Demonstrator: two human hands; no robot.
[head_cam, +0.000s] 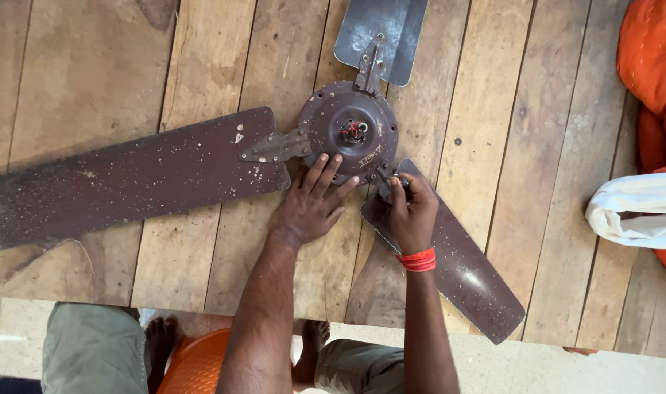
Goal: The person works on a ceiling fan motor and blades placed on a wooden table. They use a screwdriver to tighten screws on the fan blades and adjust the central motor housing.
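The left hand (311,206) lies flat, fingers spread, on the fan hub (349,131) at its 7 o'clock edge; the right hand (412,211) is pinched shut on the blade bracket (383,175) at 5 o'clock.

The right hand (413,211) hides the blade bracket (382,175); top blade (380,25) cut off.

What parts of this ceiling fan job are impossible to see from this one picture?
Head view only:
- Whatever the right hand pinches at the blade bracket: covered by its fingers.
- Far blade: cut off by the top edge.
- Motor hub rim under the left hand: covered.
- Hub centre wiring: too small.
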